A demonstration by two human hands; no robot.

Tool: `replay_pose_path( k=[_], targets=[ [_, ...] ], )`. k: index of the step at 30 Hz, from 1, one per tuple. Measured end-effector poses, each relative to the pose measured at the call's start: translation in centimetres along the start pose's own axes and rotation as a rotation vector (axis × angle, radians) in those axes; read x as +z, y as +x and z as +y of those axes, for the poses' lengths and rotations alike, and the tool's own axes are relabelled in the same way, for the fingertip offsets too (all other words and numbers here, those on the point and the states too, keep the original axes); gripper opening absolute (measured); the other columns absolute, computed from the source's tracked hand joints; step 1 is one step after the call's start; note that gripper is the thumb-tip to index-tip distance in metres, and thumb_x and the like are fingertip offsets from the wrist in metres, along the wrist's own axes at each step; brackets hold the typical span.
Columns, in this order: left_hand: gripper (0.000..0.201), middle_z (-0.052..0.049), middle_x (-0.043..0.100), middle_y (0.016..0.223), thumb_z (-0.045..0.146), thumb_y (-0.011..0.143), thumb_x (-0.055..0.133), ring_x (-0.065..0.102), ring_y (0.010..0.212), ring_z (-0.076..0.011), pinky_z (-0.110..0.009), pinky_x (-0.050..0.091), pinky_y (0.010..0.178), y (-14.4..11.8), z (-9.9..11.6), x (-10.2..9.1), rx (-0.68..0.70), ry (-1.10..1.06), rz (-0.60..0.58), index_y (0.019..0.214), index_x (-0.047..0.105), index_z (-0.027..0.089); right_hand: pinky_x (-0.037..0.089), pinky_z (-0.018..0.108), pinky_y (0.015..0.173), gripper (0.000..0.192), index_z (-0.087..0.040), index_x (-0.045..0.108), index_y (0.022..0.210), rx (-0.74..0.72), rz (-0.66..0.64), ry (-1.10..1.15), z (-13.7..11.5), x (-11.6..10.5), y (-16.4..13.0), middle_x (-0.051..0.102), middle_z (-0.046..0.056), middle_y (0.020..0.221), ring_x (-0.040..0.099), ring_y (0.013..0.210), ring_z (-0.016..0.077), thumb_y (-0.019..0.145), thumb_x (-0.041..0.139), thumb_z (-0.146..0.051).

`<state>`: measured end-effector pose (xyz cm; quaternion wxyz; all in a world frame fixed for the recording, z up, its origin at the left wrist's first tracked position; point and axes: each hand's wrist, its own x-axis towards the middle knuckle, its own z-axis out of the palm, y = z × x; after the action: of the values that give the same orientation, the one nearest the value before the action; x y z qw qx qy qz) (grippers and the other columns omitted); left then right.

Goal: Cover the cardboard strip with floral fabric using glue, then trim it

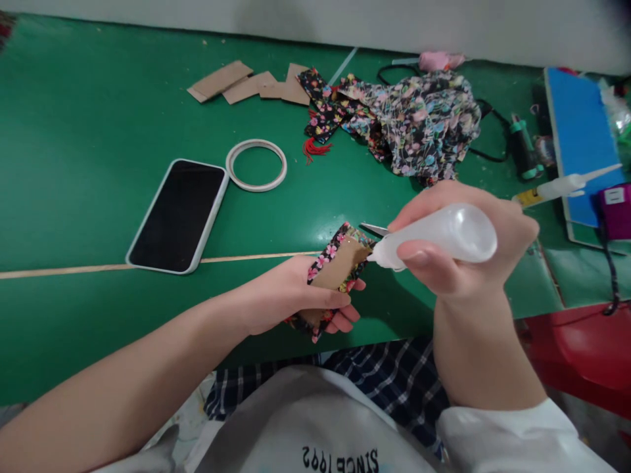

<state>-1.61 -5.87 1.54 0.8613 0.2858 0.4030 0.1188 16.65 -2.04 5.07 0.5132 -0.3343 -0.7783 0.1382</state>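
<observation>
Here L hand (290, 295) grips fabric-wrapped card (340, 263); nozzle tip prob. hidden.

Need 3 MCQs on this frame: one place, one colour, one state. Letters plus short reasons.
1. Where is the phone?
A. left of the tape ring
B. on the blue board
C. in a hand

2. The table is
A. red
B. green
C. white

3. The phone screen is
A. lit
B. cracked
C. dark

Answers:
1 A: it lies flat just left of the ring.
2 B: its surface is green.
3 C: the screen shows black.

The left hand holds the fabric-wrapped card; the right hand grips the glue bottle.
</observation>
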Motion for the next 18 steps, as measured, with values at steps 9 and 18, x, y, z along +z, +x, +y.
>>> replay_pose_path(
  k=[9, 18],
  targets=[
    [0.02, -0.003, 0.072, 0.071, 0.019, 0.078, 0.068, 0.067, 0.061, -0.0125, -0.019, 0.052, 0.052, -0.18, 0.32, 0.07, 0.021, -0.065, -0.005, 0.097, 0.063, 0.015, 0.032, 0.024, 0.038, 0.028, -0.021, 0.058, 0.061, -0.031, 0.059, 0.023, 0.08, 0.17, 0.01, 0.058, -0.004, 0.051, 0.049, 0.045, 0.0079, 0.075, 0.065, -0.044],
    [0.023, -0.003, 0.072, 0.072, 0.021, 0.077, 0.068, 0.067, 0.062, -0.0126, -0.021, 0.052, 0.056, -0.09, 0.22, 0.0, 0.025, -0.058, -0.001, 0.098, 0.063, 0.015, 0.033, 0.025, 0.037, 0.028, -0.023, 0.056, 0.063, -0.017, 0.023, -0.022, -0.01, 0.07, 0.14, 0.055, -0.004, 0.05, 0.048, 0.044, 0.0086, 0.075, 0.064, -0.047]
  ],
)
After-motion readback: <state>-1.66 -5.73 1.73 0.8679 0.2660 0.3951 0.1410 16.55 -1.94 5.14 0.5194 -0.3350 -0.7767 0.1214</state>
